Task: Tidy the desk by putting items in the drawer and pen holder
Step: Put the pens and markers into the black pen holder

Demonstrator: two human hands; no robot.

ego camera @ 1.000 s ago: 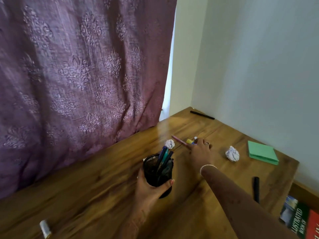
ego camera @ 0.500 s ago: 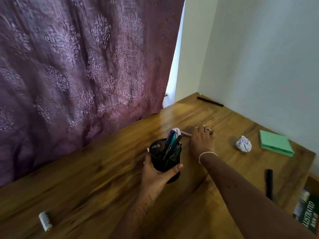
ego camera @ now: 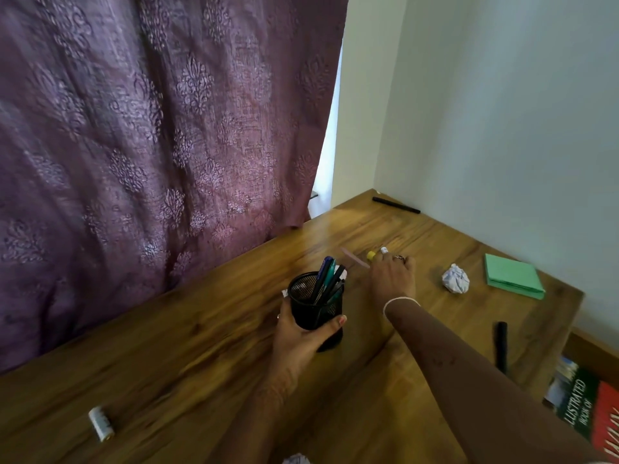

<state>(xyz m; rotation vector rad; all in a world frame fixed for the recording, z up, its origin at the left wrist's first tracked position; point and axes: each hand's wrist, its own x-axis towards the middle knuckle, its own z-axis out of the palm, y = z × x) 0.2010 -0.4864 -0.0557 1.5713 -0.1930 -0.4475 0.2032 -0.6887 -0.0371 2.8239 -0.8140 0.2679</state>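
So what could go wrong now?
The pen holder in the left hand already looks crowded, so pushing more in might knock pens out. The right hand reaches over a pink pen and a yellow pen together; one could slip. The black marker near the desk edge might get nudged off.

The wooden desk (ego camera: 167, 346) has stuff scattered all over: a black marker (ego camera: 396, 205) up against the far wall, a crumpled paper ball (ego camera: 455, 278) near a green sticky pad (ego camera: 514, 276) on the right, a black pen (ego camera: 501, 346) by the right edge, and a white thread spool (ego camera: 100, 424) at the near left. Mid-desk there's a black mesh pen holder (ego camera: 315, 306), with a blurry pink pen (ego camera: 355, 259) and something yellow-capped (ego camera: 371, 255) behind it. Can't tell if those three actually rest on the wood.
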